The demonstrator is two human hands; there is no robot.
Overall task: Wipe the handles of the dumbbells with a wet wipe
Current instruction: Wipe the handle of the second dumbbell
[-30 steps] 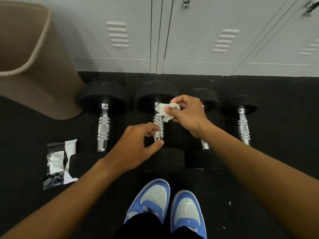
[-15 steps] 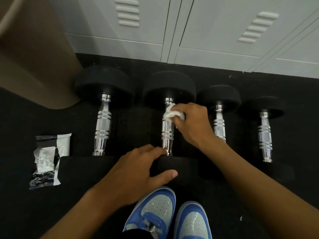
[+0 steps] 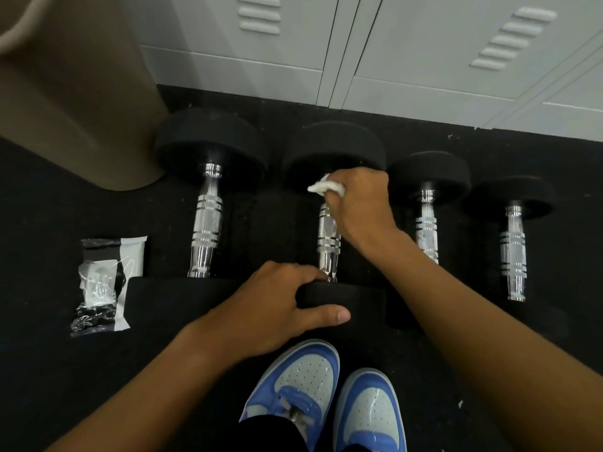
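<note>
Dumbbell handle runs away from the person; right hand grips the wet wipe at its far end, left hand clasps the near weight.

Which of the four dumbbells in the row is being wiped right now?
The second dumbbell from the left. The right hand presses the wet wipe onto its handle, and the left hand grips its near weight. Nothing touches the other three.

Black floor: dumbbells, perhaps wipe packet
</note>
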